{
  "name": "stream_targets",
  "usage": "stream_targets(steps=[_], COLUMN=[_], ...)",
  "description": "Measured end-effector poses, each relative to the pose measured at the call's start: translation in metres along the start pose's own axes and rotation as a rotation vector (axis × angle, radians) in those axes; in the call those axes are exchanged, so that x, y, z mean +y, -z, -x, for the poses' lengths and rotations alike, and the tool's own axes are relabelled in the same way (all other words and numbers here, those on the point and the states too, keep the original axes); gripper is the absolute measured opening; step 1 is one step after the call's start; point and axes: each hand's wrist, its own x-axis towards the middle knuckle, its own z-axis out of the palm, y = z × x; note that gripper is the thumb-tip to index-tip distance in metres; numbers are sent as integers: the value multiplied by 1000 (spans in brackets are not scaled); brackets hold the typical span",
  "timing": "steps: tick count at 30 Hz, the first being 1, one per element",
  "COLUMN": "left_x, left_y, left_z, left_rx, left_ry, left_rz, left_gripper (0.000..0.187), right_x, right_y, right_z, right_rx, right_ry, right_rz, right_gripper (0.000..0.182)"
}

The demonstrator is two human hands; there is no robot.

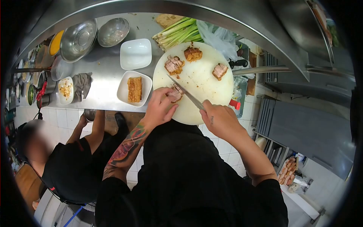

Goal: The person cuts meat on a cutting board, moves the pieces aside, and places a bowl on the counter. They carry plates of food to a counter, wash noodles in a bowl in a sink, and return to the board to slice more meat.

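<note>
My right hand (219,117) is closed round the handle of a kitchen knife (189,95), whose blade points up and left over the round white cutting board (204,109). Under the fingers of my left hand (160,108) is a piece of roast pork (176,94), partly hidden by the hand and close to the blade. Cut pork in a cluster (174,65) lies farther up the board. A browned chunk (193,53) and a smaller piece (219,71) rest near the far and right sides.
Left of the board, a square white bowl (120,90) holds a golden pork slab; behind it stands another white bowl (135,54). Spring onions (179,33) and a plastic bag (215,36) lie beyond the board. A co-worker (72,166) is at my left. A metal shelf edge (181,5) spans the top.
</note>
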Motion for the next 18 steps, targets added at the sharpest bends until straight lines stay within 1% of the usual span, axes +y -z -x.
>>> stream_targets(steps=[1,3,7,9,13,15,16,18], left_x=[-3,-7,-9,-9,-9,-10,-10,-12], left_y=[0,-2,-3,-3,-5,-6,-6,-5], left_z=[3,7,5,4,4,4,3,4], left_rx=[-8,-16,-15,-9,0,4,8,12], left_ry=[-1,-3,-15,-18,-12,-3,-7,-9], left_rz=[-1,-1,-15,-18,-3,4,10,13], left_gripper=[30,29,28,27,25,25,24,24], right_x=[0,-1,-6,-11,-19,-24,-25,-22], right_y=[-1,-5,-7,-1,10,14,9,-16], right_z=[6,13,21,24,17,5,-2,-19], right_rx=[-1,-71,-85,-156,-182,-262,-263,-138], right_ry=[-1,-15,-5,-47,-56,-87,-81,-34], right_rz=[-2,12,-7,-8,-3,-44,-43,17], right_gripper=[18,17,15,13,13,14,14,17])
